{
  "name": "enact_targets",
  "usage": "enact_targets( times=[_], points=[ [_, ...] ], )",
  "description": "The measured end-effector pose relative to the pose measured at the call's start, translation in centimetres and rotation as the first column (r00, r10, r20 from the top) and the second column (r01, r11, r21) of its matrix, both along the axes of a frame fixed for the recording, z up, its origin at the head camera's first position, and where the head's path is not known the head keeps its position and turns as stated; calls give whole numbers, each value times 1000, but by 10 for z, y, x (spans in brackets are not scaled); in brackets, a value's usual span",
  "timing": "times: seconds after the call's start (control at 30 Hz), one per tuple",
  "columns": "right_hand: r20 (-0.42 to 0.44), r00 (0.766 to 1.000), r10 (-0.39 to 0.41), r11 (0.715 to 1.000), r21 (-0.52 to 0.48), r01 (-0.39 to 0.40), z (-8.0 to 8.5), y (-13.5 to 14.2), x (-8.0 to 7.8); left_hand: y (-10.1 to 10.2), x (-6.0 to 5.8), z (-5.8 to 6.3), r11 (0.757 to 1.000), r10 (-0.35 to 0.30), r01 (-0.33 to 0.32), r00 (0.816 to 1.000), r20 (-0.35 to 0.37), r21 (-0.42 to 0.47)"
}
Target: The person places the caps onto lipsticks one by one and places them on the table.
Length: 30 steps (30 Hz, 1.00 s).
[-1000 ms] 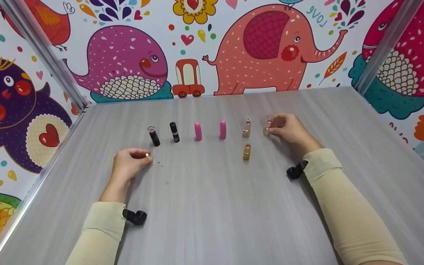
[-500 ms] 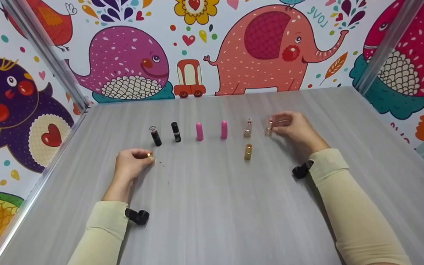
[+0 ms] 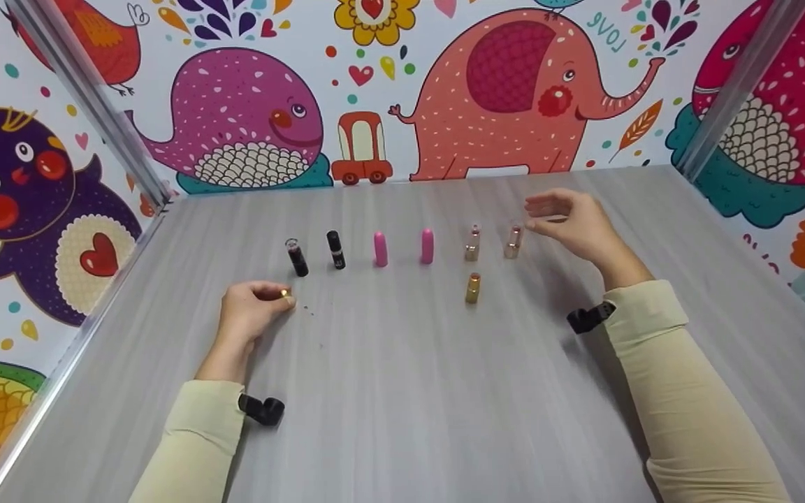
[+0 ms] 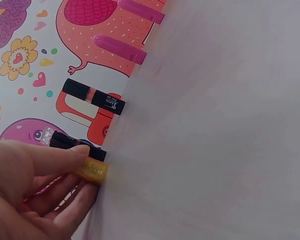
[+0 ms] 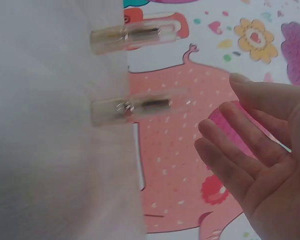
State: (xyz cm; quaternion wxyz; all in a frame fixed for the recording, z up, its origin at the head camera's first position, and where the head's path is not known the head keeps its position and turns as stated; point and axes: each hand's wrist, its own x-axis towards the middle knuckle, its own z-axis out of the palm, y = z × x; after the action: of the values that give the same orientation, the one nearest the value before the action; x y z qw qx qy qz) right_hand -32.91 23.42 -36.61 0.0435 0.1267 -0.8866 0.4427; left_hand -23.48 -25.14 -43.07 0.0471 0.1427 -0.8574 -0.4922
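Note:
At the left of the table my left hand (image 3: 252, 307) pinches a gold lipstick tube (image 4: 92, 171) between thumb and fingers, its base at the tabletop. Just behind it stands a black lipstick with a clear top (image 3: 296, 258). My right hand (image 3: 574, 227) is apart from everything, thumb and fingers spread, to the right of a clear-capped lipstick (image 3: 513, 242). That lipstick stands upright, and in the right wrist view the fingertips are clear of its cap (image 5: 177, 97). A second clear-capped lipstick (image 3: 472, 244) stands to its left.
The back row also holds a black lipstick (image 3: 335, 250) and two pink tubes (image 3: 381, 249), (image 3: 428, 246). Another gold lipstick (image 3: 472, 288) stands in front of the row. Tiny dark specks lie on the table (image 3: 402, 391) near my left hand. A cartoon-printed wall (image 3: 374, 77) closes the back.
My right hand has let go of the clear-capped lipstick and moved up and to the right, leaving it standing. My left hand keeps its grip on the gold lipstick.

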Motion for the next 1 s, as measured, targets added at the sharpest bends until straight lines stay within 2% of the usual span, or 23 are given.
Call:
enact_targets(
  times=[0.23, 0.37, 0.5, 0.6, 1.0],
  points=[
    [-45, 997, 58, 998, 34, -56, 9, -14, 11, 0, 1, 0, 1000, 9, -10, 1000, -10, -11],
    [-38, 988, 149, 986, 78, -146, 5, -22, 16, 0, 0, 0, 1000, 5, -5, 1000, -5, -13],
    [11, 957, 290, 949, 123, -289, -4, -29, 20, -1, 0, 1, 1000, 5, -5, 1000, 10, -6],
    [63, 932, 357, 924, 123, -362, -12, -34, 22, -1, 0, 1, 1000, 6, -6, 1000, 18, 2],
    [198, 882, 428, 891, 68, -448, -44, -47, 19, 0, 0, 0, 1000, 4, -4, 1000, 16, 7]
  ],
)
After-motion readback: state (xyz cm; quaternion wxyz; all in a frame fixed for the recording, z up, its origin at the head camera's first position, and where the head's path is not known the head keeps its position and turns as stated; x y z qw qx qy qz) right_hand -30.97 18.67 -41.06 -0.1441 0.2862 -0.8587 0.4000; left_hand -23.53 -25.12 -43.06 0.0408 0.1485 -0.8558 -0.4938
